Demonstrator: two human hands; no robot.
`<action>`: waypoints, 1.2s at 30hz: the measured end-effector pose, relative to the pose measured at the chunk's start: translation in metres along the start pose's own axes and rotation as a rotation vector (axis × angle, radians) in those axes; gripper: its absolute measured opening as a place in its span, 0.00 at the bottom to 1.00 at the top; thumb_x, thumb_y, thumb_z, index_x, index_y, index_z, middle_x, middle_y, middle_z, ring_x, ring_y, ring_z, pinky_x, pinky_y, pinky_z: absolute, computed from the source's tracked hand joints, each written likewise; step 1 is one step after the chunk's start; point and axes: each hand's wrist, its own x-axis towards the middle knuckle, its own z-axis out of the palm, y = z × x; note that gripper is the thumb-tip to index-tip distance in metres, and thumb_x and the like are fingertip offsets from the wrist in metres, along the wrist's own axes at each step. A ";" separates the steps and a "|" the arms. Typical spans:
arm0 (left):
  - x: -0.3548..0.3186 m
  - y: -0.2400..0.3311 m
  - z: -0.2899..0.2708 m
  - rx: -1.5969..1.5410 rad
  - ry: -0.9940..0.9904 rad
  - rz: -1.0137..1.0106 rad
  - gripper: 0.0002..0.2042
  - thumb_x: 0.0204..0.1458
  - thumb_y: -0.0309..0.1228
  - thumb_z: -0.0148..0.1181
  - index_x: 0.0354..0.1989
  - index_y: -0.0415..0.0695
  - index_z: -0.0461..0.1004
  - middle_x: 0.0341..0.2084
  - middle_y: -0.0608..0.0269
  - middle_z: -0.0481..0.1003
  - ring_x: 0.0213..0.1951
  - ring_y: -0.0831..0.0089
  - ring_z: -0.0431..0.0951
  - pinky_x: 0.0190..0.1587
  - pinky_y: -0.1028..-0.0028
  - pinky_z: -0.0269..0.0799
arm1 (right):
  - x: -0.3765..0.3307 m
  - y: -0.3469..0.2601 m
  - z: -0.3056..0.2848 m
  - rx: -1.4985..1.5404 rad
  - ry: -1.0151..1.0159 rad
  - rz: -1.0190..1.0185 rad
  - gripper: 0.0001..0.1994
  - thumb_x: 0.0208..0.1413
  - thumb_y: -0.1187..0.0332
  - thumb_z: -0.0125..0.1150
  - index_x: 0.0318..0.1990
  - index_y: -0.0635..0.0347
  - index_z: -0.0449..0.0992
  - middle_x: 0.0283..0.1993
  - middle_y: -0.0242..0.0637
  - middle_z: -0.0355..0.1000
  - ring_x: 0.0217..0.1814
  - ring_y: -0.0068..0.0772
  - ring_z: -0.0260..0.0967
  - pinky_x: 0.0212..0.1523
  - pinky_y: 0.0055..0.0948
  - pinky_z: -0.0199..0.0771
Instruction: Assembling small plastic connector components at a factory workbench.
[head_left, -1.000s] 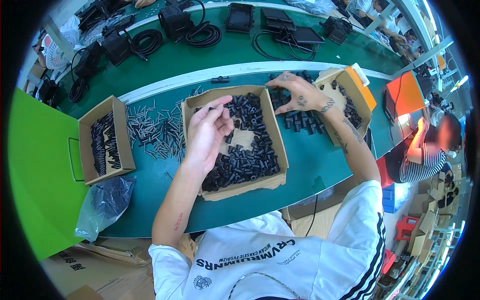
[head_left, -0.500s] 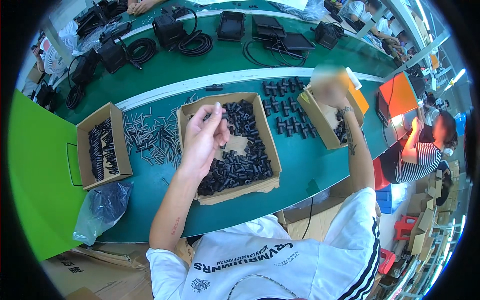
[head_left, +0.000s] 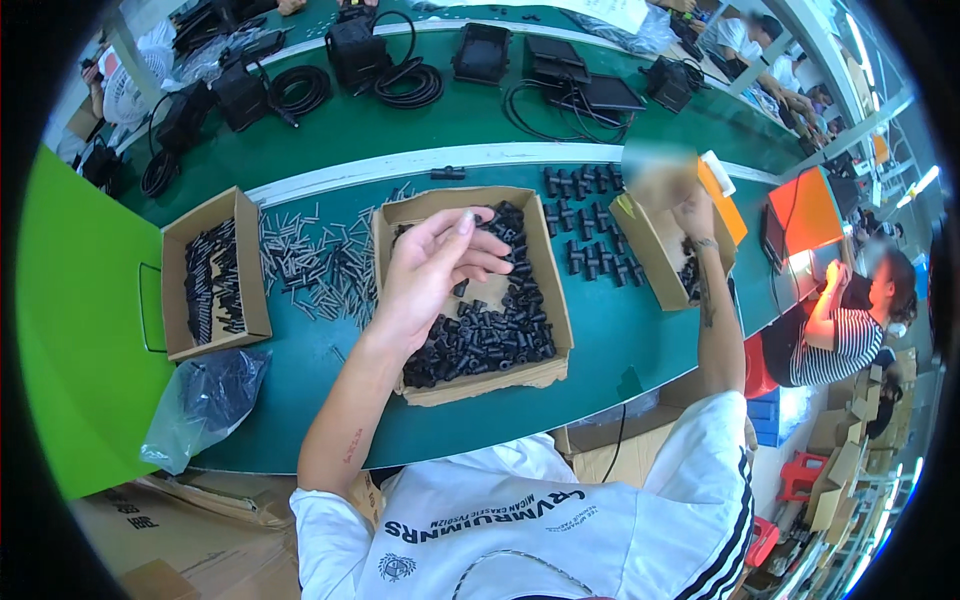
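Note:
My left hand (head_left: 440,270) hovers palm-up over the cardboard box (head_left: 420,385) in the middle of the bench. Its fingers are stretched out and apart, and I see nothing gripped in them. Under it, the box holds many small black plastic fittings (head_left: 490,345). At the right, my right hand (head_left: 697,215) is at the far part of a narrower cardboard box (head_left: 655,255), which has black parts inside. A blurred patch covers its fingertips, so any grip is hidden. Between the two boxes, T-shaped black fittings (head_left: 590,260) lie in rows on the green bench.
Loose metal pins (head_left: 320,265) are scattered left of the middle box. A further box of dark pins (head_left: 205,340) stands beside a green panel (head_left: 90,340), near a plastic bag (head_left: 210,405). Cabled black devices (head_left: 355,55) line the far bench. A person in stripes (head_left: 840,325) sits at right.
My left hand's fingers have spread from a closer curl around what looked like a small black part. My right hand stays at the right-hand box. The whole view has shifted slightly.

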 end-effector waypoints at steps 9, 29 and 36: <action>-0.012 0.003 0.004 0.049 0.102 0.244 0.12 0.56 0.21 0.62 0.49 0.33 0.76 0.46 0.54 0.78 0.44 0.70 0.81 0.49 0.73 0.76 | -0.060 -0.277 -0.049 0.852 -0.214 -0.318 0.14 0.48 0.74 0.73 0.44 0.65 0.81 0.38 0.37 0.79 0.38 0.27 0.77 0.40 0.24 0.77; -0.022 0.027 -0.004 0.371 0.042 0.598 0.13 0.49 0.17 0.67 0.45 0.34 0.80 0.37 0.56 0.79 0.39 0.74 0.80 0.42 0.76 0.78 | -0.059 -0.346 -0.042 0.902 -0.215 -0.625 0.12 0.48 0.71 0.73 0.42 0.62 0.83 0.37 0.38 0.82 0.35 0.24 0.79 0.36 0.22 0.77; -0.020 0.030 -0.001 0.220 0.180 0.339 0.12 0.56 0.22 0.63 0.47 0.32 0.75 0.39 0.52 0.80 0.38 0.68 0.83 0.44 0.74 0.78 | -0.052 -0.339 -0.035 1.174 -0.327 -0.285 0.13 0.66 0.69 0.53 0.52 0.68 0.75 0.46 0.44 0.79 0.42 0.26 0.76 0.42 0.25 0.77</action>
